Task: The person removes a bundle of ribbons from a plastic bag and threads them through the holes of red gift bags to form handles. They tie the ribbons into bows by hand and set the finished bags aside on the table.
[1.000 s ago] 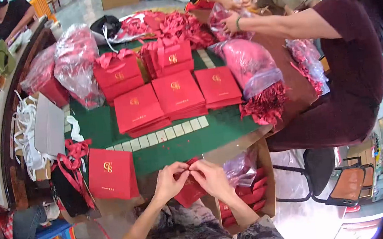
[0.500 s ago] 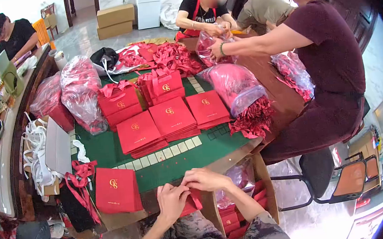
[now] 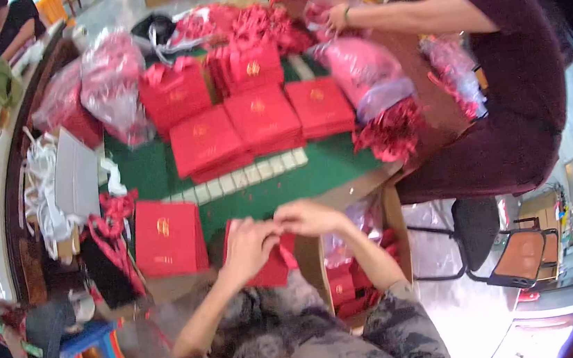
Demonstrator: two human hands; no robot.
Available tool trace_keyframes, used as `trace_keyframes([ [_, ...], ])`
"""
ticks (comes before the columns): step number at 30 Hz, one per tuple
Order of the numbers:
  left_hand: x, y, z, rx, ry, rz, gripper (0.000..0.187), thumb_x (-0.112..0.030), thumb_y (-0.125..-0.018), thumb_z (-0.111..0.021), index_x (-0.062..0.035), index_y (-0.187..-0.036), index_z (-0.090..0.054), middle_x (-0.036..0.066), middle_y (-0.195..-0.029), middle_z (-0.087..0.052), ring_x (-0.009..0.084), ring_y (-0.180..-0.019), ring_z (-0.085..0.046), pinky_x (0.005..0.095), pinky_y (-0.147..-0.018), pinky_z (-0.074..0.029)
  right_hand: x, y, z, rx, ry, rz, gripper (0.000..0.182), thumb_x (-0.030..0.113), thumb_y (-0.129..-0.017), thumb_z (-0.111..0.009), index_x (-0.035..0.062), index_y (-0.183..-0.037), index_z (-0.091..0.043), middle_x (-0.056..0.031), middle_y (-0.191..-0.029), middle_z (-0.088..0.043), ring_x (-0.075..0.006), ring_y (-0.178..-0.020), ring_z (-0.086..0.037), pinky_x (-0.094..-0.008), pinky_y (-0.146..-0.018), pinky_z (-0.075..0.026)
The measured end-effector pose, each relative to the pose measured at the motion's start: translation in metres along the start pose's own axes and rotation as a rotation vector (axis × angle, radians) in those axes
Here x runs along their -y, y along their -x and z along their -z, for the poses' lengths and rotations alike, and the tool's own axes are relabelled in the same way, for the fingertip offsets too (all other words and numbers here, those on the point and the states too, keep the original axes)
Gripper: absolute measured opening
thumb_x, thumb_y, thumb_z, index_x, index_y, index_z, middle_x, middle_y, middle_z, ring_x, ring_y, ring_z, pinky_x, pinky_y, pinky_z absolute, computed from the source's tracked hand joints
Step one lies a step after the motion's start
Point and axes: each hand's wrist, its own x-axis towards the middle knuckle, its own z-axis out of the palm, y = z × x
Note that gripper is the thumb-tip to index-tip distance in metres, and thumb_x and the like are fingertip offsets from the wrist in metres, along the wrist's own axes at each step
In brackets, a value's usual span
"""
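A red paper gift bag (image 3: pixel 270 273) is between my hands, above my lap at the table's near edge. My left hand (image 3: pixel 248 247) closes on its upper left side. At its top edge, the fingers of my right hand (image 3: pixel 310 217) are pinched together close to the left fingertips; the exact grip is blurred, and a ribbon there cannot be made out. Left of my hands lies a pile of flat red bags (image 3: pixel 167 237) with a gold logo. Red ribbons (image 3: pixel 113 222) hang over the edge beside it.
More red bags (image 3: pixel 263 120) are stacked on the green tabletop (image 3: pixel 234 209). Plastic-wrapped bundles (image 3: pixel 366 76) and a box of white ribbons (image 3: pixel 77 183) stand around them. A cardboard box (image 3: pixel 395 227) with red bags is by my right arm. A person in maroon (image 3: pixel 516 71) sits at right.
The view has tilted down and shifted. More of the red bag shows beneath my hands, which stay close together on it. The other people's arms have moved slightly at the back.
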Motion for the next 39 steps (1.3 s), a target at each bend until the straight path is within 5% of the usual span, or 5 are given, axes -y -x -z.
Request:
trace_keyframes([
  [11,0.009,-0.002,0.018,0.098,0.108,0.152,0.012,-0.007,-0.078,-0.074,-0.0069,-0.089,-0.069,0.01,-0.077,-0.069,0.0264,-0.069,-0.06,0.0368,-0.071,-0.047,-0.029,-0.018,0.01,-0.222,-0.412,-0.369,0.02,0.019,-0.099,-0.057,0.0002,-0.101,-0.063,-0.003,-0.093,-0.063,-0.0115,-0.082,-0.061,-0.0279,-0.065,-0.057],
  [17,0.018,-0.008,0.011,0.047,0.145,0.224,0.012,-0.004,-0.08,-0.073,-0.002,-0.09,-0.067,0.011,-0.083,-0.07,0.025,-0.076,-0.067,0.0347,-0.073,-0.052,-0.034,-0.015,-0.004,-0.776,0.255,-0.174,0.019,0.016,-0.092,-0.065,0.0021,-0.104,-0.067,-0.0116,-0.093,-0.063,-0.023,-0.08,-0.062,-0.0336,-0.073,-0.05],
  [20,0.023,-0.013,0.012,-0.018,0.154,0.28,0.013,-0.004,-0.081,-0.072,-0.0005,-0.092,-0.066,0.011,-0.084,-0.071,0.022,-0.079,-0.069,0.0313,-0.075,-0.054,-0.003,0.004,-0.01,-0.848,0.045,-0.211,0.019,0.015,-0.09,-0.068,0.0019,-0.105,-0.066,-0.011,-0.092,-0.062,-0.0215,-0.081,-0.062,-0.0322,-0.073,-0.05],
  [30,0.028,-0.02,0.001,-0.09,0.06,0.341,0.014,-0.009,-0.082,-0.071,-0.003,-0.093,-0.064,0.01,-0.083,-0.071,0.0233,-0.081,-0.07,0.0337,-0.074,-0.053,0.015,0.055,-0.054,-0.567,0.307,-0.251,0.024,0.024,-0.085,-0.072,0.0034,-0.09,-0.062,-0.0107,-0.084,-0.06,-0.0333,-0.079,-0.057,-0.0412,-0.075,-0.047],
  [39,0.055,-0.013,-0.021,-0.098,0.077,0.429,0.018,-0.011,-0.083,-0.071,-0.0028,-0.098,-0.065,0.013,-0.086,-0.071,0.0271,-0.082,-0.071,0.0366,-0.073,-0.055,0.047,0.109,-0.055,-0.875,-0.186,-0.404,0.008,0.005,-0.09,-0.069,0.0023,-0.093,-0.062,-0.0004,-0.075,-0.062,-0.0052,-0.065,-0.053,-0.021,-0.059,-0.042],
])
